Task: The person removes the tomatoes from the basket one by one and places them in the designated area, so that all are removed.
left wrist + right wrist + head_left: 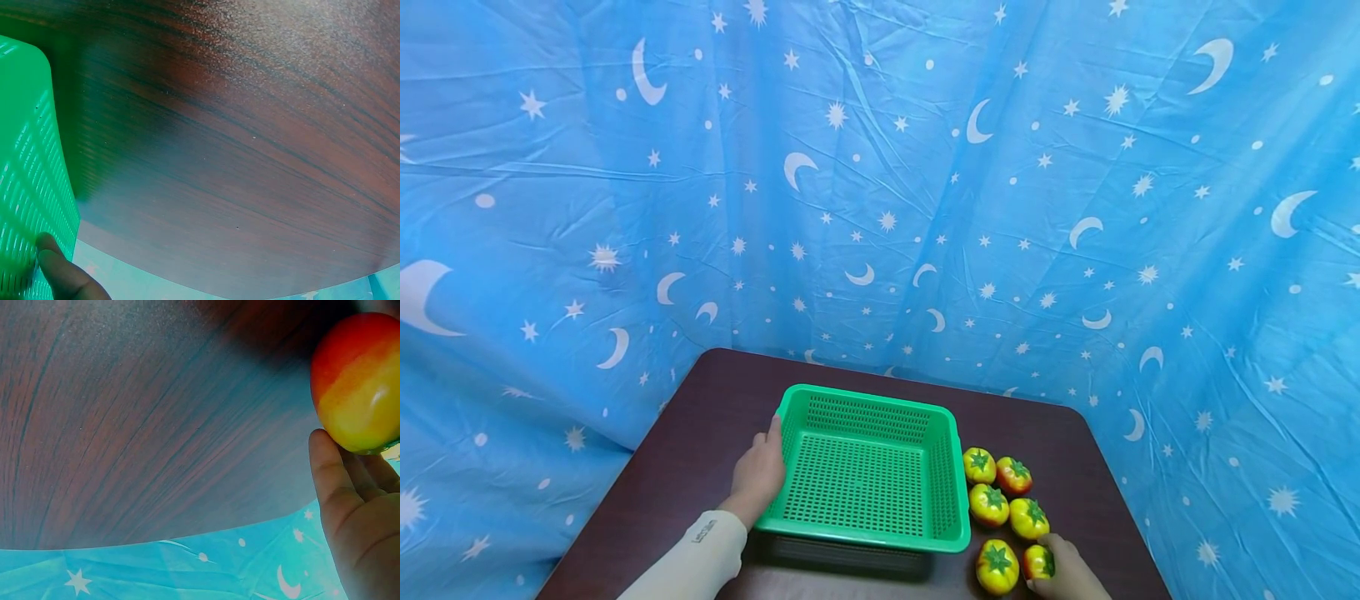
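Note:
A green plastic basket [865,537] with slotted walls sits on the dark table, its inside bare. My left hand [760,471] holds its left side at the rim; in the left wrist view a finger [62,269] lies against the slotted outer wall. Right of the basket are several yellow-and-red tomatoes with green star-shaped tops, among them a front one [997,567]. My right hand [1070,571] grips the tomato [1037,562] nearest the right front, fingers and thumb around it. In the right wrist view, fingertips touch the red-and-yellow side of that tomato [359,387].
The dark wood-grain table [722,392] has rounded far corners. A blue curtain [880,183] with white moons and stars hangs behind it and along both sides. Other tomatoes [988,506] sit close beside the basket's right wall.

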Available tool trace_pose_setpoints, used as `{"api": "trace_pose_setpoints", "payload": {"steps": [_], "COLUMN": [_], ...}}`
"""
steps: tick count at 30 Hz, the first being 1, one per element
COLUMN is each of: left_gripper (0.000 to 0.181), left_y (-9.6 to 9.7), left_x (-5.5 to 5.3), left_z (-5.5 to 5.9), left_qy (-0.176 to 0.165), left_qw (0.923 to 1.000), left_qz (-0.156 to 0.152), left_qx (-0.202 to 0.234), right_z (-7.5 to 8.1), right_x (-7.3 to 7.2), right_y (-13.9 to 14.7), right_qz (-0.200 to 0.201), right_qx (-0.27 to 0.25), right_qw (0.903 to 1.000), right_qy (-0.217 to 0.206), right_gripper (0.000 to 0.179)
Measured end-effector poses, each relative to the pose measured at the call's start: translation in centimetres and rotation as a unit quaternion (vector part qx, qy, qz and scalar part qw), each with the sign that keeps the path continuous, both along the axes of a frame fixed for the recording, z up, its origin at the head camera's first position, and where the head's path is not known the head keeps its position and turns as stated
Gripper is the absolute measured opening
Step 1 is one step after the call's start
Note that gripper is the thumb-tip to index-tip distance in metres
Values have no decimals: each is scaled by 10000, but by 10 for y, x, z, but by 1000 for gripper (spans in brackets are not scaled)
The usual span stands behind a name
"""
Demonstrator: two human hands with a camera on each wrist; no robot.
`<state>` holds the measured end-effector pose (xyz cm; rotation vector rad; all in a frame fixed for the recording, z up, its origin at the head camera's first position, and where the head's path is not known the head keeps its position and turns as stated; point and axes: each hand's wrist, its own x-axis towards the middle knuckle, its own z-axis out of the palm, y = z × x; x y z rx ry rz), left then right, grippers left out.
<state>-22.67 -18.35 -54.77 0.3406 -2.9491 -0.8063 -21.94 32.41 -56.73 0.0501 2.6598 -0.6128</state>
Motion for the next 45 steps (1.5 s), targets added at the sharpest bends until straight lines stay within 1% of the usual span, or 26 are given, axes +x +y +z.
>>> {"api": "trace_pose_setpoints", "payload": {"steps": [3, 9, 13, 19, 24, 27, 29, 32, 35, 37, 41, 43, 45], "left_gripper": [60, 60, 61, 60, 62, 63, 66, 70, 74, 78, 86, 89, 89], "left_y": [1, 0, 0, 0, -2, -3, -4, -6, -6, -5, -5, -8, -10], "left_x": [1, 0, -1, -2, -2, -3, -4, -5, -7, -9, -10, -10, -12], "left_z": [0, -1, -2, -2, -2, 0, 1, 4, 8, 10, 15, 21, 30], "left_qy": [-1, 42, 8, -9, -16, -58, -151, -349, -561, -707, -834, -806, -769], "left_qw": [10000, 10000, 10000, 10000, 10000, 10000, 9999, 9994, 9983, 9974, 9962, 9963, 9962], "left_qz": [14, 51, 36, 15, -3, 26, 29, -2, -37, -39, -75, -138, -219], "left_qx": [1, -19, 32, 92, 46, 26, 8, -60, -119, -125, -218, -277, -354], "right_z": [0, -3, -3, -2, 4, 11, 17, 28, 41, 51, 70, 79, 90], "right_x": [0, -1, -2, -1, -2, -4, -5, -6, -8, -9, -12, -15, -21], "right_y": [0, -1, -1, -1, -5, -9, -12, -20, -32, -42, -67, -83, -101], "right_qz": [-25, -13, 2, -42, -172, -216, -181, -24, 139, 249, 463, 625, 826], "right_qx": [42, 88, 72, 42, 142, 244, 287, 280, 257, 290, 355, 310, 155], "right_qw": [10000, 9999, 10000, 10000, 9997, 9994, 9992, 9982, 9956, 9934, 9878, 9834, 9773], "right_qy": [-62, 63, 60, 76, 70, 113, 212, 538, 896, 1082, 1444, 1674, 1947], "right_gripper": [76, 77, 77, 79, 81, 83, 83, 79, 71, 67, 62, 60, 59]}}
